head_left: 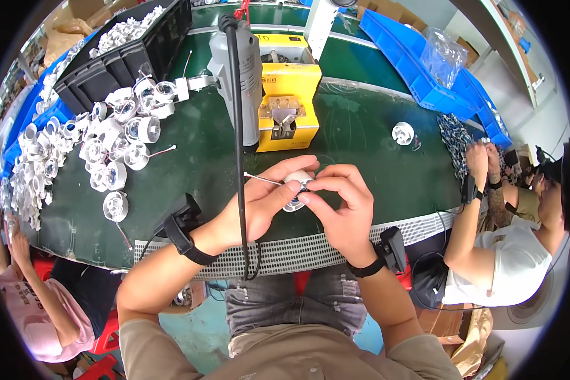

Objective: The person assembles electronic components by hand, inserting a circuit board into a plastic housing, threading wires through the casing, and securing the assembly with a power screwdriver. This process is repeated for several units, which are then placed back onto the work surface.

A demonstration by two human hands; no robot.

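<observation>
My left hand (264, 201) is closed around a small white round housing (290, 206) with a clear, ring-like face. A thin white wire with a small connector (249, 175) sticks out to the left past my fingers. The thumb and forefinger of my right hand (347, 204) pinch at the housing's right side, where a bit of dark blue shows. My fingers hide much of the housing. Both hands are above the near edge of the green work surface (190, 164), in front of a yellow machine (306, 88) with a metal fixture.
A grey device (248, 95) and a black cable (237, 126) stand beside the machine. Similar white housings (125, 130) are heaped at left, near a black bin (114, 66). One housing (403, 133) lies at right, near blue trays (418, 63). Co-workers sit on both sides.
</observation>
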